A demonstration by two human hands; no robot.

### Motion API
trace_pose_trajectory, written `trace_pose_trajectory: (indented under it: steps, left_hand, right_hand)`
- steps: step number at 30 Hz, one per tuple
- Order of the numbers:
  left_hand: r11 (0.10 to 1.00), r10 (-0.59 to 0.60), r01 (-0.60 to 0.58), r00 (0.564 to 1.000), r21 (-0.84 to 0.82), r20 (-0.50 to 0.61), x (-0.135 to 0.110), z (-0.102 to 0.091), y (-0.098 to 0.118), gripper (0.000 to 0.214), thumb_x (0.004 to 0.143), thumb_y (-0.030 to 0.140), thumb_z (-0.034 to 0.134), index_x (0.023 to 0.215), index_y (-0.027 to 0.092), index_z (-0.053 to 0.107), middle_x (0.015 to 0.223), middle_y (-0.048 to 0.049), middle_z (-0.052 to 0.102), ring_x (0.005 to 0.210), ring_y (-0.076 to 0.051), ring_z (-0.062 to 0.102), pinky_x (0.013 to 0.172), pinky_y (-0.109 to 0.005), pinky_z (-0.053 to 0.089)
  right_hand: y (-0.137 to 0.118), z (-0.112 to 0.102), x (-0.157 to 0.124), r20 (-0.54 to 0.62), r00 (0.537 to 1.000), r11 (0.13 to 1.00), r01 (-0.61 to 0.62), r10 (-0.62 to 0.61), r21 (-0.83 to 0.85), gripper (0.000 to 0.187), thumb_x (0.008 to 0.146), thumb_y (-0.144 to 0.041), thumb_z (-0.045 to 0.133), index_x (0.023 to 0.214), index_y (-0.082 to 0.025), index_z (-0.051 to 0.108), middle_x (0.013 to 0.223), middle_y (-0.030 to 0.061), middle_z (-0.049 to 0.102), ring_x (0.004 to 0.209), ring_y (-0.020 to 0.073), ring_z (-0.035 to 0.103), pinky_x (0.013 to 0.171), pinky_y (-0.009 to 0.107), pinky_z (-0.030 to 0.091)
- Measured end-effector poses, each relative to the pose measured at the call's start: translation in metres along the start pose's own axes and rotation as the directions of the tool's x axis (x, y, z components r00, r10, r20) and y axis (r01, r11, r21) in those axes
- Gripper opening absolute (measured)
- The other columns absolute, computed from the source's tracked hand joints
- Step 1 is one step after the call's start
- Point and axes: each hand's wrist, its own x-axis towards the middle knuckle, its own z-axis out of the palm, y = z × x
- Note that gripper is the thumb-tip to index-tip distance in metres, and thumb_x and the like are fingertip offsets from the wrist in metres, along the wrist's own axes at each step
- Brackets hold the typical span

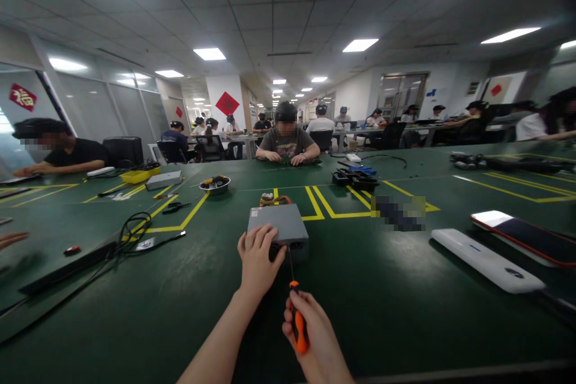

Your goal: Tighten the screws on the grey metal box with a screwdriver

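One view only, from the head camera, looking across a wide dark green table (405,312) marked with yellow tape lines.

Both of the person's hands are busy. The left hand (257,259) lies palm down on the near left corner of a flat grey rectangular metal box (279,225), fingers spread over its top and pressing it to the table. The right hand (310,333) is closed round the orange handle of a thin-shafted screwdriver (297,318), whose dark shaft runs up and forward to the near face of the box; the tip seems to meet that face, though the contact point is too small to make out.

Judging by this, the work on the box is in an early or middle stage: the casing looks whole and closed, no loose cover or screws show beside it, and the tool is set against it. Whether any screw is already out cannot be told.

Just behind the box sits a small bundle of orange and mixed parts (270,199). To the right lie a long white oblong device (488,261) and a red-edged phone (524,234) with its screen up. Left of the box, black cables (130,231) loop across the table. Another person (286,141) works at the far side.
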Motion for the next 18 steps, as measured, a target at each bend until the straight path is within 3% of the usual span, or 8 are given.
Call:
trace_pose_trajectory:
  steps: [2, 6, 8, 10, 14, 18]
  left_hand:
    - [1.000, -0.001, 0.001, 1.000, -0.001, 0.015, 0.0000, -0.0002, 0.0002, 0.031, 0.081, 0.030, 0.063, 0.111, 0.024, 0.059, 0.121, -0.0055, 0.061, 0.117, -0.027, 0.046, 0.101, -0.048, 0.028]
    - [1.000, -0.023, 0.022, 1.000, 0.007, 0.017, 0.0009, 0.0002, 0.0022, 0.030, 0.080, 0.030, 0.063, 0.109, 0.024, 0.060, 0.120, -0.0063, 0.061, 0.115, -0.029, 0.046, 0.100, -0.049, 0.028]
    - [1.000, -0.022, 0.022, 0.999, 0.011, 0.023, 0.0019, -0.0004, 0.0030, 0.030, 0.079, 0.031, 0.063, 0.108, 0.024, 0.060, 0.119, -0.0057, 0.062, 0.113, -0.029, 0.046, 0.100, -0.049, 0.028]
    - [1.000, -0.018, 0.018, 0.999, 0.015, 0.035, 0.0035, -0.0015, 0.0033, 0.030, 0.079, 0.032, 0.063, 0.108, 0.024, 0.061, 0.118, -0.0053, 0.062, 0.112, -0.029, 0.046, 0.101, -0.049, 0.027]
    - [1.000, -0.004, 0.002, 0.998, 0.017, 0.067, 0.0070, -0.0034, 0.0030, 0.027, 0.079, 0.034, 0.063, 0.104, 0.024, 0.062, 0.116, -0.0036, 0.063, 0.110, -0.028, 0.047, 0.104, -0.050, 0.022]
    - [1.000, -0.015, 0.014, 0.998, 0.021, 0.069, 0.0076, -0.0047, 0.0028, 0.026, 0.079, 0.034, 0.063, 0.103, 0.024, 0.062, 0.116, -0.0041, 0.063, 0.110, -0.028, 0.048, 0.102, -0.050, 0.025]
  right_hand:
    - [-0.0026, 0.0015, -0.0025, 0.008, 1.000, 1.000, 0.012, -0.012, -0.001, 0.055, 0.033, -0.037, 0.090, 0.070, -0.016, 0.055, 0.057, -0.0040, 0.060, 0.052, 0.0076, 0.053, 0.045, 0.016, 0.041]
    - [-0.0059, 0.0050, -0.0051, 0.014, 0.999, 0.999, -0.031, 0.031, -0.014, 0.018, 0.072, -0.023, 0.071, 0.076, -0.013, 0.056, 0.058, -0.0027, 0.060, 0.050, 0.0073, 0.053, 0.046, 0.018, 0.042]
    - [-0.0061, 0.0060, -0.0049, 0.020, 0.998, 0.998, -0.067, 0.067, -0.019, 0.009, 0.079, -0.019, 0.062, 0.081, -0.011, 0.058, 0.059, -0.0014, 0.060, 0.049, 0.0071, 0.053, 0.045, 0.017, 0.041]
    - [-0.0056, 0.0062, -0.0037, 0.043, 0.995, 0.996, -0.091, 0.092, -0.017, 0.024, 0.070, -0.026, 0.071, 0.081, -0.009, 0.060, 0.058, -0.0004, 0.060, 0.048, 0.0075, 0.052, 0.044, 0.017, 0.039]
    - [-0.0035, 0.0043, -0.0005, 0.028, 0.996, 0.996, -0.087, 0.087, -0.004, 0.066, 0.033, -0.044, 0.088, 0.083, -0.011, 0.061, 0.057, 0.0002, 0.061, 0.048, 0.0082, 0.049, 0.040, 0.016, 0.034]
    - [-0.0022, 0.0012, 0.0015, -0.037, 0.998, 0.999, -0.052, 0.051, -0.011, 0.062, 0.030, -0.046, 0.090, 0.072, -0.015, 0.056, 0.060, -0.0020, 0.062, 0.051, 0.0069, 0.050, 0.039, 0.014, 0.032]
